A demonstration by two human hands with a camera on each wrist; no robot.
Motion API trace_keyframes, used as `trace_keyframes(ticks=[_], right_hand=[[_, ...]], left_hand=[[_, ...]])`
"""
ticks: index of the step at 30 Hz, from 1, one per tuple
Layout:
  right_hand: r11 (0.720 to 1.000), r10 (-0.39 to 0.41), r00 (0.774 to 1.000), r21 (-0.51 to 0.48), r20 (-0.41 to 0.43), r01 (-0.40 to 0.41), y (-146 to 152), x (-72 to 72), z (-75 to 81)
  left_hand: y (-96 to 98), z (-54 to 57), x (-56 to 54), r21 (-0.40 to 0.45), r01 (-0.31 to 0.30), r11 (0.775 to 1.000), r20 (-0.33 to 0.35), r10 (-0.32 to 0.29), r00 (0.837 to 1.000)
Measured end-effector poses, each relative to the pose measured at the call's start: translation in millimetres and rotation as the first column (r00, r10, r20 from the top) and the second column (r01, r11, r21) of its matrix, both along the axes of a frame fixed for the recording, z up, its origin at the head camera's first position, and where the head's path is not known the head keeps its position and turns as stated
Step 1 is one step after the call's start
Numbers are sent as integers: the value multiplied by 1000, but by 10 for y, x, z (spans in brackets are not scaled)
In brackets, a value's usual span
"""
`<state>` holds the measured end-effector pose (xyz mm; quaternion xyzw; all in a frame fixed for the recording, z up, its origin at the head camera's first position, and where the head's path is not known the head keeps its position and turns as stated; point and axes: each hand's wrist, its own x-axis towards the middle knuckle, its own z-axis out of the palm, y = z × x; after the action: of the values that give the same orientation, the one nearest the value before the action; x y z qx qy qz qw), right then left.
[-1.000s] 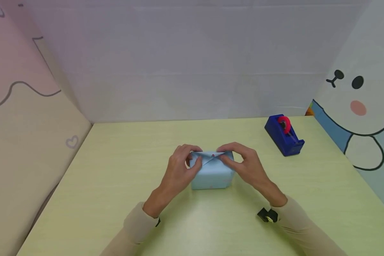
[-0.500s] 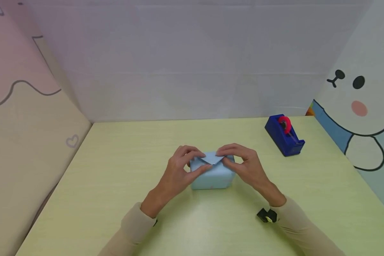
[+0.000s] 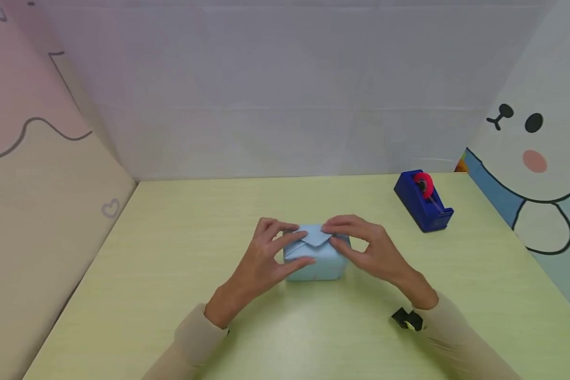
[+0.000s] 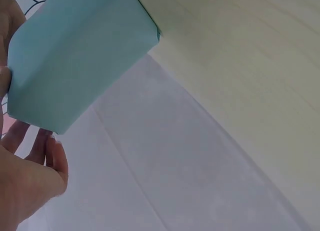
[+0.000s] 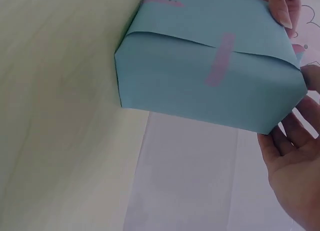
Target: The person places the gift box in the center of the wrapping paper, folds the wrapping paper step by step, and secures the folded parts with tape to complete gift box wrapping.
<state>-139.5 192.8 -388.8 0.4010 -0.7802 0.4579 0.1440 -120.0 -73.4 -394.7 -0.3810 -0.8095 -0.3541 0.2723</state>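
Observation:
A box wrapped in light blue paper stands on the table, with a pointed paper flap folded down at its upper edge. My left hand presses the flap with a fairly straight index finger, its thumb lying lower against the front face. At the flap's other side, my right hand pinches the folded edge between thumb and fingers. In the right wrist view, strips of pink tape cross the seams of the box. The left wrist view shows a plain blue side of the box.
A dark blue tape dispenser with a red roll sits at the table's back right. The pale yellow table meets a whitish back wall. Cartoon-printed panels stand at both sides.
The flap has folded down over the front into a point. My left fingers have shifted onto it, and the left thumb has slid down the front face. The right hand keeps nearly its place.

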Motion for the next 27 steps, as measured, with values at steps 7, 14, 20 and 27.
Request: trace_keyframes(ticks=[7, 14, 20, 27], right_hand=[[996, 87, 996, 25, 16, -87, 39, 21, -49], [995, 102, 993, 26, -60, -101, 41, 15, -87], [996, 89, 991, 37, -104, -86, 40, 35, -95], [997, 74, 972, 41, -225, -67, 4, 57, -88]], left_hand=[[-23, 16, 11, -83, 2, 997, -4, -2, 1000], [-22, 36, -8, -197, -7, 980, -100, -13, 995], [-9, 51, -9, -235, -26, 972, -181, -17, 983], [20, 34, -3, -221, 22, 975, -250, -78, 965]])
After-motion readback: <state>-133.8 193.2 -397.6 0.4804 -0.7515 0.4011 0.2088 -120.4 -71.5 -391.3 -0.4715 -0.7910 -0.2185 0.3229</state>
